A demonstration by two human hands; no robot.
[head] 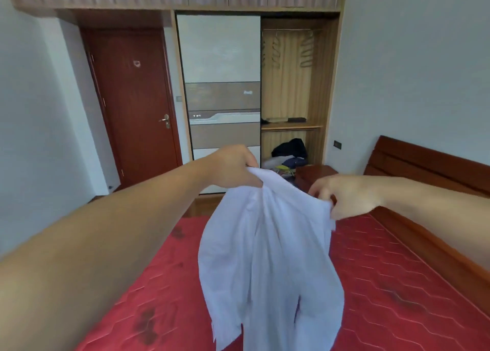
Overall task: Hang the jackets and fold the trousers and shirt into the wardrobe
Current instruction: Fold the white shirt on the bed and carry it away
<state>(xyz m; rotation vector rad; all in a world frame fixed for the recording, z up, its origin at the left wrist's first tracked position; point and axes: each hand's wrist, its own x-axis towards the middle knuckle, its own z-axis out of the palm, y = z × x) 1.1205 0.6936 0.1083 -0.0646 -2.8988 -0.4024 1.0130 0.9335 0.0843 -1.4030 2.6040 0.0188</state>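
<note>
A white shirt (267,258) hangs in the air over the red mattress (397,284). My left hand (236,167) grips its top edge on the left, and my right hand (344,194) pinches the top edge on the right. The wardrobe (291,85) stands open ahead, with several empty hangers (305,51) on its rail and a wooden shelf (291,126) below them. A heap of dark and light clothes (287,155) lies in the wardrobe's bottom part.
A sliding wardrobe door (220,85) covers the left half. A dark red room door (132,106) is shut at the left. A wooden headboard (424,162) and a bedside cabinet (315,173) stand at the right of the bed.
</note>
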